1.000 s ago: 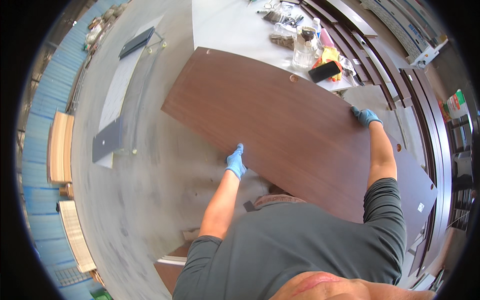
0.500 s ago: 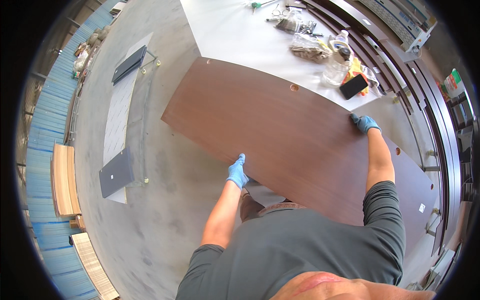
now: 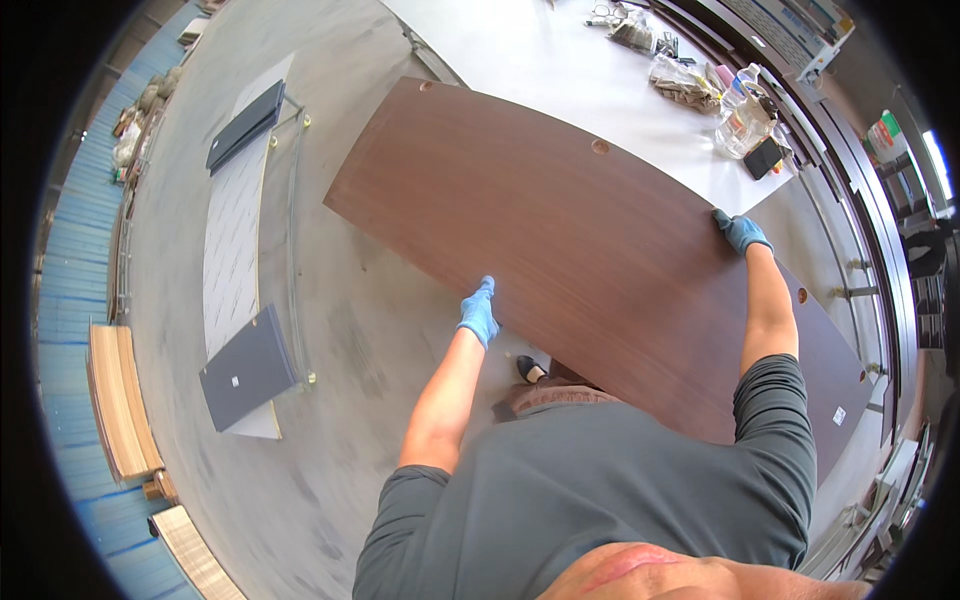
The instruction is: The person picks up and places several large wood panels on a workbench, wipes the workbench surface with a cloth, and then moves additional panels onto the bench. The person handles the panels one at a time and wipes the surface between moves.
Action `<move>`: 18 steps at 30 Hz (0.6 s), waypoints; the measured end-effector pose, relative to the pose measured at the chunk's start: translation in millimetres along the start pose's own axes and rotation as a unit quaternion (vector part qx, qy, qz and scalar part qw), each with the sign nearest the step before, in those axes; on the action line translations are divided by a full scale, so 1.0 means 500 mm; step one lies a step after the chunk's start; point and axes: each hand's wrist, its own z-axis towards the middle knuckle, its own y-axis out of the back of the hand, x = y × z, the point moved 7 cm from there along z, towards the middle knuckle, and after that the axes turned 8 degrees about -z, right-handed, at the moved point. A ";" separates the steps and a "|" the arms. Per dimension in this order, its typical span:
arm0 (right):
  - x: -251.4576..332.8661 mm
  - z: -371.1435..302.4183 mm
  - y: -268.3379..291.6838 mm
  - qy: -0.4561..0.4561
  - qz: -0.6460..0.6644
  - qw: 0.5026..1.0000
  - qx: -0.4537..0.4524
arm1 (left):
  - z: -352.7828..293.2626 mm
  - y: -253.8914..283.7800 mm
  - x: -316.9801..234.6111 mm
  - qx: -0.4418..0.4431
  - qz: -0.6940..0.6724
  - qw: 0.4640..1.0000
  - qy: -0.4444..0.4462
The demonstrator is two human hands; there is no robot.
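Observation:
A long dark brown wooden panel [image 3: 560,230] lies across in front of me, held by its two long edges. It has several round drilled holes near the far edge and a small white label toward its right end. My left hand [image 3: 480,313], in a blue glove, grips the near edge, its thumb on top and the other fingers hidden below. My right hand [image 3: 742,233], gloved the same way, holds the far edge right of the middle; its fingers curl over that edge. The panel's far side overlaps the white tabletop [image 3: 560,60] in this view.
On the tabletop's right stand a clear plastic jug [image 3: 742,132], a black phone [image 3: 763,158] and a crumpled bag [image 3: 685,85]. Dark boards [image 3: 850,180] line the right side. To the left, a low cart [image 3: 295,235] carries grey panels [image 3: 250,368]. Wooden boards [image 3: 125,400] lean by the blue wall.
The panel and both my hands have shifted relative to the white table, which now sits further right and up in view. A shoe shows below the panel. Both hands keep their grip.

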 end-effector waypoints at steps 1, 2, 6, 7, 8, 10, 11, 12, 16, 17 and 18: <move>0.019 -0.007 0.000 -0.006 0.004 1.000 -0.002 | 0.008 0.004 -0.025 0.004 -0.002 1.000 -0.005; 0.042 0.000 -0.006 0.000 0.011 1.000 -0.001 | 0.019 0.011 -0.036 0.003 -0.011 1.000 -0.010; 0.100 -0.005 -0.021 -0.029 0.035 0.999 0.005 | 0.067 0.018 -0.127 0.014 0.008 1.000 -0.006; 0.114 0.000 -0.024 -0.045 0.038 0.998 0.010 | 0.079 0.015 -0.153 0.019 0.005 1.000 -0.006; 0.133 0.002 -0.021 -0.043 0.046 0.998 0.016 | 0.091 0.004 -0.186 0.021 0.001 1.000 -0.008; 0.172 0.029 -0.015 -0.047 0.056 0.997 0.022 | 0.129 -0.029 -0.242 0.030 0.001 0.999 -0.015; 0.192 0.046 -0.008 -0.058 0.064 0.996 0.009 | 0.145 -0.051 -0.282 0.036 0.012 0.999 -0.020; 0.220 0.065 0.002 -0.051 0.068 0.996 0.006 | 0.163 -0.069 -0.328 0.040 0.025 0.999 -0.022; 0.289 0.126 0.027 -0.076 0.078 0.994 0.008 | 0.216 -0.137 -0.438 0.050 0.022 0.998 0.003; 0.305 0.136 0.038 -0.087 0.084 0.992 0.021 | 0.224 -0.149 -0.470 0.042 0.032 0.999 0.003; 0.319 0.148 0.043 -0.095 0.089 0.991 0.032 | 0.235 -0.161 -0.498 0.038 0.033 0.999 0.005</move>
